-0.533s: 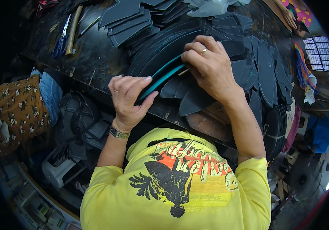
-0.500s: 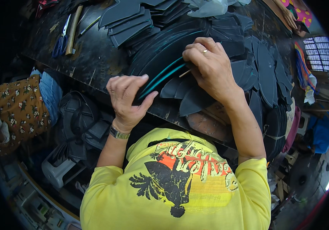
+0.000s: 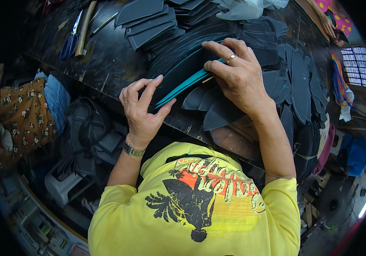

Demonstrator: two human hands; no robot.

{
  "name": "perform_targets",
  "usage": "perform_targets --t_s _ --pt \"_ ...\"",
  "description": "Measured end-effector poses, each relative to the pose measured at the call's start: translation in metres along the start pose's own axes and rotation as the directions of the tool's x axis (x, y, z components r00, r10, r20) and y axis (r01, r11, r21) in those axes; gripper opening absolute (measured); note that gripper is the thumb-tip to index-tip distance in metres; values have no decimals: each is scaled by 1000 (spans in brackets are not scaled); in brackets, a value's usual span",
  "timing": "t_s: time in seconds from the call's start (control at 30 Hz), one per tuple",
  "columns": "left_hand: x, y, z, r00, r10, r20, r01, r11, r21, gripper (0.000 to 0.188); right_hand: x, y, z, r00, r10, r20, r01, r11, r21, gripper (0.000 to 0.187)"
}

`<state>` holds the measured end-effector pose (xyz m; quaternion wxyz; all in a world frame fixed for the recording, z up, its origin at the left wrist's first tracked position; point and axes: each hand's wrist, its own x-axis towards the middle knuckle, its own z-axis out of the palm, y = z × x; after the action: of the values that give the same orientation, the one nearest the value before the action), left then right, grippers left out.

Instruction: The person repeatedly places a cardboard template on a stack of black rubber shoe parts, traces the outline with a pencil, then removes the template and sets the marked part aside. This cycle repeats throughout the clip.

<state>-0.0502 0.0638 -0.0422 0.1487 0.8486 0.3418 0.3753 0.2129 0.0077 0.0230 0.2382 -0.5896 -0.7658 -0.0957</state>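
Note:
Both my hands hold a curved dark sheet piece with teal faces (image 3: 183, 86) near the table's front edge. At its left end, my left hand (image 3: 142, 100) has the tip between thumb and fingers. My right hand (image 3: 240, 74) grips the right end, its index finger reaching over the top edge. A thin stick with a pale tip (image 3: 209, 79) pokes out beneath the right fingers; the rest of it is hidden. Just behind lies a fanned stack of similar curved dark pieces (image 3: 166, 62). Several dark leaf-shaped pieces (image 3: 221, 112) lie below my right hand.
Blue-handled scissors (image 3: 69, 45), a wooden stick (image 3: 85, 30) and a pen (image 3: 105, 23) lie at the back left. More stacks of dark cut pieces (image 3: 153, 25) cover the back and right. A clear plastic bag (image 3: 242, 9) sits behind. Another person's hand (image 3: 328, 30) shows at the far right.
The held piece has tilted, so more teal shows, and its two layers have come closer together. My right index finger has stretched out along the top edge, and my left fingers have straightened.

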Motion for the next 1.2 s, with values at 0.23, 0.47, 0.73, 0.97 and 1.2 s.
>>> perform_targets --t_s 0.23,0.47,0.73,0.97,1.2 --pt "1 1 0 1000 -21 -20 19 997 -76 65 -1 0 0 1000 5 23 -5 1000 -10 14" --pt "5 -2 -7 1000 -9 6 10 985 -175 56 4 2 -6 999 -12 -49 12 1000 8 22" --pt "8 2 -3 992 -123 37 126 987 -103 33 2 -10 -125 988 134 74 -136 991 19 24" --pt "10 5 0 998 -23 -55 21 1000 -20 40 8 -8 -90 991 -15 132 14 1000 9 32" --pt "8 5 2 994 82 -77 -87 994 -58 39 22 5 -44 966 -25 256 24 1000 9 33"
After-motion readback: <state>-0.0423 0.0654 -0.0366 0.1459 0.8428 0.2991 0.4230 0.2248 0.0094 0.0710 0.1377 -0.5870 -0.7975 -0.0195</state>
